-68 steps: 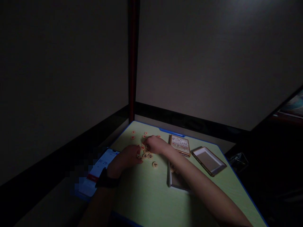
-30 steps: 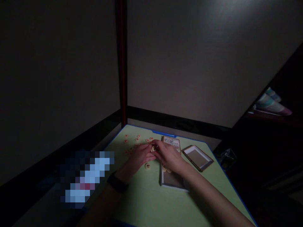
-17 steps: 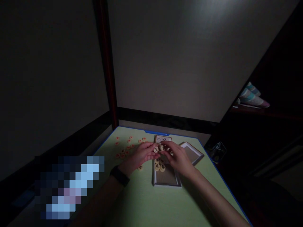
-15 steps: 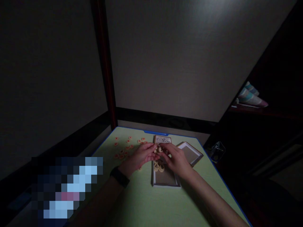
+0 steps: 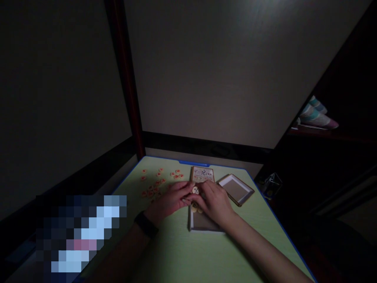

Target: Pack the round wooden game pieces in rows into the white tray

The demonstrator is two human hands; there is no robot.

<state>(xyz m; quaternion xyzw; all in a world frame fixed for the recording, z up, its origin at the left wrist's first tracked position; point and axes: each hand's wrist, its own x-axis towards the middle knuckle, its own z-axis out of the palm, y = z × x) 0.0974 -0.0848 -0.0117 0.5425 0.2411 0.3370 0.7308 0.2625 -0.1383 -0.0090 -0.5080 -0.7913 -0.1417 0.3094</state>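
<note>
My left hand [image 5: 177, 197] and my right hand [image 5: 214, 199] meet above an open box [image 5: 206, 224]. Between their closed fingertips is a round xiangqi piece [image 5: 195, 190] with a dark character; fingers hide whether more pieces are behind it. Two pale pieces [image 5: 194, 207] lie in the box just below the hands, partly covered by my right hand. To the left, several pieces with red characters [image 5: 156, 190] are scattered on the green table [image 5: 171, 251]. A printed box lid or card [image 5: 204, 174] shows beyond my fingers.
An open shallow tray-like lid [image 5: 236, 189] lies tilted at the table's right side. The table has a blue edge, with a wall behind it. Past the right edge stands a dark, shiny package [image 5: 271, 186]. Striped cloth [image 5: 318, 114] rests on a shelf.
My hands have drawn closer together, and my right hand has shifted slightly down and left over the box. One piece now faces up between the fingers, where two were visible.
</note>
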